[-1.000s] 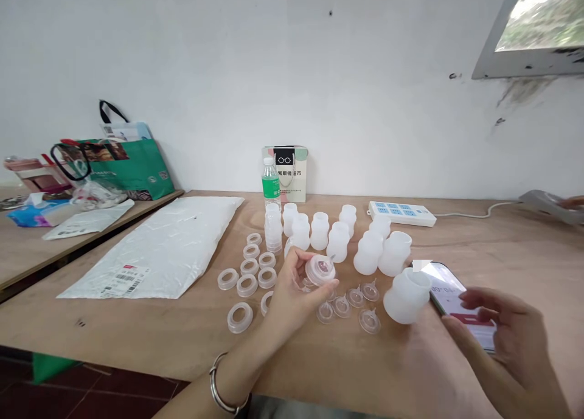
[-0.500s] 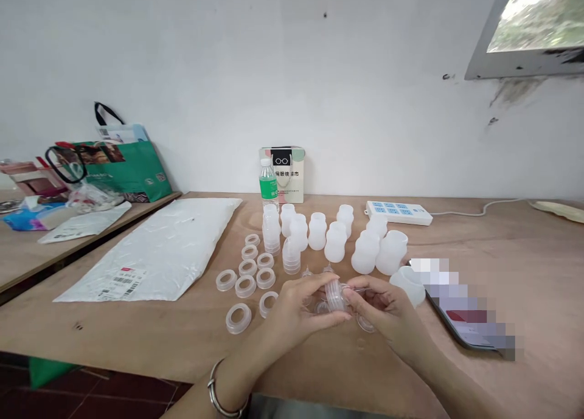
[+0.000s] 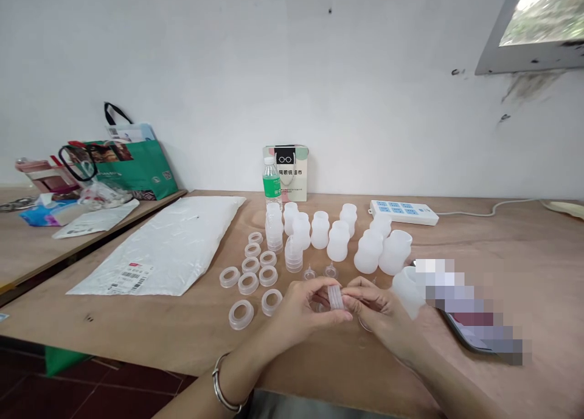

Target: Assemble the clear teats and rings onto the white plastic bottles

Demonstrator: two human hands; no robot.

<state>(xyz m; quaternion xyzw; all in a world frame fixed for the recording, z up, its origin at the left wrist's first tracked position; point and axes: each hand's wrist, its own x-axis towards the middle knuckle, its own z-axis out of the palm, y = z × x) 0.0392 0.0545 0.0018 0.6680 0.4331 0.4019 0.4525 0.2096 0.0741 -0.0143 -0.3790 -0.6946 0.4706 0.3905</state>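
Observation:
My left hand [image 3: 301, 312] and my right hand [image 3: 381, 312] meet above the wooden table [image 3: 137, 334], fingers pinched on a small clear plastic ring cap [image 3: 335, 297] held on edge between them. Just behind the hands lie small clear nipple pieces [image 3: 331, 270]. A loose white silicone bottle [image 3: 406, 288] lies beside my right hand. Several clear rings [image 3: 249, 283] lie to the left of my left hand. A silver bangle [image 3: 221, 388] circles my left wrist.
Several white bottles [image 3: 340, 239] and stacked clear caps [image 3: 274, 227] stand behind. A phone [image 3: 474, 322] lies at the right, a white plastic bag [image 3: 168, 242] at the left. Water bottle [image 3: 271, 185], small box [image 3: 292, 173], power strip [image 3: 401, 212] and green tote [image 3: 132, 166] line the back.
My right hand left the phone and came left to join my left hand on the ring cap. My left hand lowered the cap toward the table and turned it on edge.

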